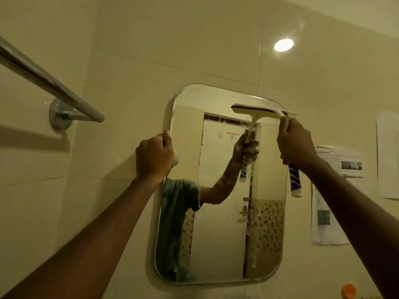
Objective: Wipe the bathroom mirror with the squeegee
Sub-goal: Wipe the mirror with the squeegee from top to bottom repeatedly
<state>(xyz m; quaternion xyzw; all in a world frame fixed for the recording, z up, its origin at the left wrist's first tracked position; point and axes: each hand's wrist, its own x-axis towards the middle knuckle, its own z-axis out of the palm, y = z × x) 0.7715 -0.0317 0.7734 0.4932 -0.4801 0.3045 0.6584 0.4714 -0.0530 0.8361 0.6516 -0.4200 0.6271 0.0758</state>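
Stroke start: right hand (296, 143) clamps squeegee (259, 111), blade at mirror (226, 234) 1 o'clock; left hand (154, 158) grips 9 o'clock edge. Next: steady pull toward 6.

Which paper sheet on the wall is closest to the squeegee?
The photo-printed sheet just beside the squeegee handle; the blank-looking sheet hangs farther right.

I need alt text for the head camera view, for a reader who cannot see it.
A person's right hand holds a blue-handled squeegee with its blade at the top right of a wall mirror, while the left hand grips the mirror's left edge. A metal towel rail is at far left.
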